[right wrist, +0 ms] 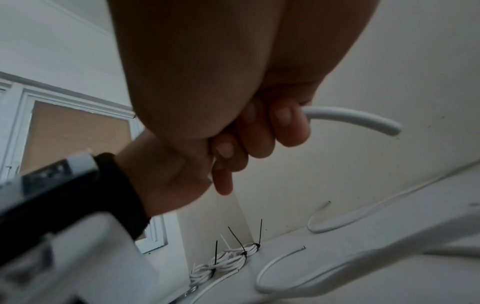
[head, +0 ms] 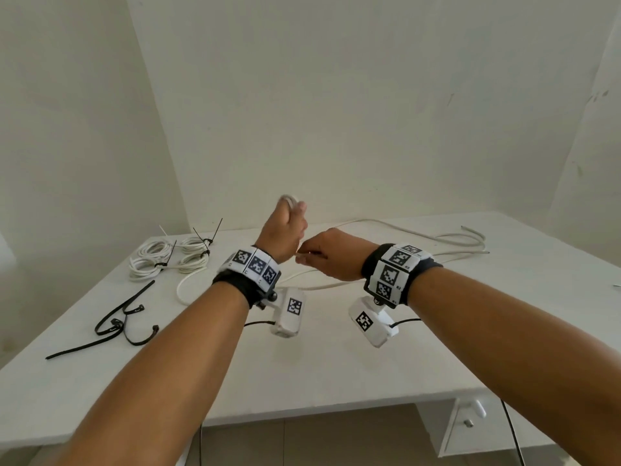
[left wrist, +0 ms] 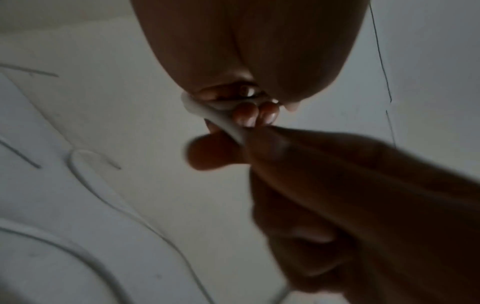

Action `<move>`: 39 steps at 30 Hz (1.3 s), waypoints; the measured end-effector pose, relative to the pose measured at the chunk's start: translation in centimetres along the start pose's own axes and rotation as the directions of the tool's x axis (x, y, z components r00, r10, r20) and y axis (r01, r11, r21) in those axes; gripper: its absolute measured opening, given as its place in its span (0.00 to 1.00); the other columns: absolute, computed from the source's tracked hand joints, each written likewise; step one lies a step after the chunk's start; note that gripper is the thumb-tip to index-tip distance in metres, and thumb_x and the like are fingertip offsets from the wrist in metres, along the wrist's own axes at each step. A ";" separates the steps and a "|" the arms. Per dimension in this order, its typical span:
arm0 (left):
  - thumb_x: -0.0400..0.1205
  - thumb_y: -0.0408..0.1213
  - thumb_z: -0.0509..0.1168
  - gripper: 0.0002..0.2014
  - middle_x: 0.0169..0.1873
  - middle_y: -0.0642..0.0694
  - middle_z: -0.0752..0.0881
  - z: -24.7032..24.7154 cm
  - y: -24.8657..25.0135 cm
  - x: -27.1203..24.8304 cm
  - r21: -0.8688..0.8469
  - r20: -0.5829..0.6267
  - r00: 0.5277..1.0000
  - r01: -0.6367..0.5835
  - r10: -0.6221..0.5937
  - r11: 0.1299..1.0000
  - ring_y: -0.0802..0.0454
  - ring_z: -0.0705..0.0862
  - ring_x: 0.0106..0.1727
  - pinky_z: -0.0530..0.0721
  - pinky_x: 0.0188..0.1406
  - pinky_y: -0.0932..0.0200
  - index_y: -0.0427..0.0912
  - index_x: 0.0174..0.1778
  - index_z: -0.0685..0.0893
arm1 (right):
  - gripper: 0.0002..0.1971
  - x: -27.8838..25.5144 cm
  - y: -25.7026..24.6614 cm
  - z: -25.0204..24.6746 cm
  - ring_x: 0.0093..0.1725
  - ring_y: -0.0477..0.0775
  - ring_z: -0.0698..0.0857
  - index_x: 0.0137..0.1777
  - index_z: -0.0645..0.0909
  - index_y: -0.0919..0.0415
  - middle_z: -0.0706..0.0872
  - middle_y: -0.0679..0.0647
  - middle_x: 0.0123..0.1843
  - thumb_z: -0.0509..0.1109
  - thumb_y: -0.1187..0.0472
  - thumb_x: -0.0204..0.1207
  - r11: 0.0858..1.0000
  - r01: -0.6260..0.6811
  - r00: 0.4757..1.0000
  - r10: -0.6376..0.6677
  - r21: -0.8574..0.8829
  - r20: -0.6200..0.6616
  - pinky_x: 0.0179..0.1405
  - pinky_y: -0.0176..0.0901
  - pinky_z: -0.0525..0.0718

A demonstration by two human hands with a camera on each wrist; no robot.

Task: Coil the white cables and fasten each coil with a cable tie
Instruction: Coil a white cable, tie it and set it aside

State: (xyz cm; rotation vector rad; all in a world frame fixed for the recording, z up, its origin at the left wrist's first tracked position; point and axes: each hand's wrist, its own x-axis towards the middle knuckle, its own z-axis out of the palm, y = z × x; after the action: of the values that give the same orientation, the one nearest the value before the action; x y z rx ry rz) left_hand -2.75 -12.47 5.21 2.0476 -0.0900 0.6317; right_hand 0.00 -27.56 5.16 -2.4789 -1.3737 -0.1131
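- both forearms fill the near part of the head view; beyond them my left hand (head: 285, 230) is raised in a fist around the first small loop of white cable (head: 289, 200), and my right hand (head: 331, 255) pinches the same cable just beside it.
- that cable runs from my hands down to the white table (head: 336, 364) and away toward the far right edge.
- to coil well, i judge i should feed slack with the right hand, match each turn to the first, and keep the left fist firm so turns do not spring apart.
- loose black cable ties (head: 117, 321) lie near left; i should take one only once the coil is pinned.
- finished coils (head: 168, 257), already tied, sit at the far left corner.
- hidden: how many turns sit inside my left fist i cannot tell; both wrist views are dark and blurred, and which far cable end is mine is unclear.
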 end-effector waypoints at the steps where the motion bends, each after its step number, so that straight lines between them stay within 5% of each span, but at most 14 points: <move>1: 0.90 0.43 0.52 0.12 0.28 0.50 0.73 0.0 -0.7 -0.2 0.071 0.035 0.999 0.014 -0.016 0.997 0.55 0.72 0.27 0.73 0.34 0.60 0.44 0.42 0.67 | 0.16 -0.1 0.1 -0.2 0.41 0.51 0.82 0.54 0.86 0.57 0.88 0.51 0.43 0.61 0.49 0.87 1.000 0.004 1.000 -0.004 -0.009 0.006 0.46 0.47 0.81; 4: 0.90 0.43 0.52 0.14 0.27 0.50 0.75 -0.1 -2.0 -1.0 0.219 0.163 0.981 0.072 -0.109 0.973 0.53 0.73 0.28 0.74 0.37 0.57 0.44 0.39 0.69 | 0.11 -0.7 0.3 -1.1 0.39 0.43 0.79 0.56 0.87 0.53 0.85 0.45 0.42 0.65 0.52 0.85 0.999 0.038 0.999 -0.038 0.004 0.006 0.44 0.40 0.76; 7: 0.89 0.39 0.49 0.13 0.24 0.48 0.69 0.1 -1.1 -2.1 0.124 0.355 0.912 0.171 -0.204 0.978 0.54 0.66 0.23 0.67 0.23 0.62 0.40 0.40 0.68 | 0.08 -1.0 0.5 -2.1 0.38 0.38 0.81 0.52 0.89 0.53 0.86 0.41 0.40 0.70 0.54 0.82 0.998 0.042 0.999 -0.041 0.056 -0.023 0.41 0.33 0.77; 10: 0.89 0.42 0.47 0.18 0.20 0.49 0.68 0.0 -0.2 -2.7 0.020 0.411 0.879 0.256 -0.242 0.966 0.53 0.62 0.22 0.61 0.20 0.62 0.42 0.34 0.70 | 0.05 -0.7 1.1 -3.4 0.34 0.36 0.81 0.46 0.90 0.53 0.87 0.40 0.36 0.76 0.53 0.77 0.986 0.012 0.996 0.004 0.168 -0.094 0.38 0.27 0.76; 14: 0.89 0.58 0.44 0.27 0.20 0.51 0.63 -0.3 -0.1 -3.6 -0.071 0.411 0.885 0.270 -0.219 0.960 0.54 0.58 0.22 0.58 0.21 0.61 0.41 0.35 0.70 | 0.05 -0.6 1.9 -4.9 0.41 0.43 0.88 0.45 0.91 0.54 0.91 0.45 0.39 0.80 0.53 0.74 0.949 0.004 0.984 0.052 0.314 -0.170 0.43 0.33 0.83; 19: 0.89 0.55 0.49 0.24 0.24 0.48 0.58 -0.6 0.9 -3.7 -0.257 0.407 0.910 0.202 -0.084 0.945 0.51 0.52 0.24 0.53 0.21 0.62 0.46 0.30 0.60 | 0.06 0.0 2.3 -4.5 0.42 0.53 0.87 0.48 0.92 0.53 0.91 0.51 0.44 0.78 0.53 0.76 0.909 0.070 0.959 0.053 0.410 -0.279 0.44 0.45 0.85; 21: 0.87 0.56 0.50 0.23 0.21 0.51 0.57 -0.8 1.0 -3.6 -0.351 0.389 0.918 0.228 -0.081 0.908 0.53 0.51 0.22 0.55 0.19 0.65 0.45 0.32 0.57 | 0.06 0.3 2.2 -4.1 0.38 0.46 0.85 0.50 0.92 0.57 0.90 0.51 0.46 0.77 0.57 0.77 0.877 0.141 0.938 0.030 0.459 -0.346 0.39 0.38 0.83; 23: 0.88 0.55 0.49 0.22 0.19 0.53 0.57 -0.9 1.2 -3.6 -0.443 0.375 0.923 0.262 -0.088 0.857 0.56 0.50 0.20 0.54 0.18 0.65 0.46 0.31 0.60 | 0.06 0.2 1.7 -3.7 0.40 0.36 0.85 0.51 0.91 0.61 0.89 0.46 0.47 0.75 0.61 0.79 0.849 0.202 0.912 0.019 0.487 -0.411 0.41 0.26 0.78; 25: 0.89 0.54 0.48 0.22 0.17 0.54 0.57 -1.0 1.6 -3.5 -0.523 0.364 0.928 0.275 -0.081 0.807 0.56 0.50 0.19 0.51 0.19 0.63 0.46 0.31 0.63 | 0.07 0.2 1.2 -3.1 0.43 0.32 0.85 0.55 0.90 0.60 0.90 0.44 0.48 0.71 0.61 0.82 0.836 0.227 0.890 0.030 0.500 -0.455 0.44 0.24 0.78; 29: 0.91 0.51 0.46 0.23 0.15 0.53 0.57 -1.3 2.7 -3.5 -0.644 0.288 0.953 0.267 -0.096 0.717 0.53 0.48 0.19 0.46 0.22 0.58 0.46 0.29 0.64 | 0.15 0.1 0.4 -1.6 0.52 0.42 0.89 0.68 0.85 0.56 0.92 0.48 0.54 0.62 0.60 0.88 0.767 0.261 0.885 0.053 0.586 -0.463 0.53 0.44 0.87; 33: 0.90 0.53 0.47 0.25 0.14 0.52 0.57 -0.8 2.9 -3.5 -0.737 0.210 0.973 0.224 -0.099 0.638 0.52 0.47 0.18 0.45 0.22 0.57 0.45 0.28 0.63 | 0.18 0.3 0.0 -0.8 0.61 0.48 0.88 0.74 0.80 0.51 0.91 0.46 0.58 0.61 0.59 0.87 0.737 0.266 0.887 0.066 0.621 -0.458 0.66 0.56 0.85; 36: 0.89 0.58 0.46 0.28 0.13 0.51 0.57 -0.1 2.6 -3.6 -0.776 0.154 0.980 0.201 -0.128 0.598 0.54 0.50 0.15 0.48 0.20 0.59 0.45 0.26 0.64 | 0.20 0.4 0.1 -0.9 0.61 0.45 0.87 0.76 0.78 0.51 0.90 0.46 0.60 0.65 0.61 0.85 0.805 0.230 0.895 0.045 0.546 -0.443 0.65 0.45 0.84; 39: 0.88 0.61 0.47 0.31 0.13 0.49 0.59 0.2 2.3 -3.4 -0.722 0.108 0.980 0.192 -0.166 0.665 0.53 0.57 0.13 0.55 0.18 0.61 0.44 0.24 0.66 | 0.19 0.3 0.5 -0.7 0.57 0.42 0.87 0.74 0.80 0.54 0.90 0.48 0.59 0.67 0.63 0.85 0.873 0.210 0.877 0.031 0.441 -0.479 0.60 0.29 0.80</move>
State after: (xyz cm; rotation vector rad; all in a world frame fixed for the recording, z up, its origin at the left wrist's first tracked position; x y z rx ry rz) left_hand -6.29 -14.56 5.35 1.2526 -0.1332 0.3455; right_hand 0.65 -27.71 5.75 -1.8098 -1.1327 -0.3324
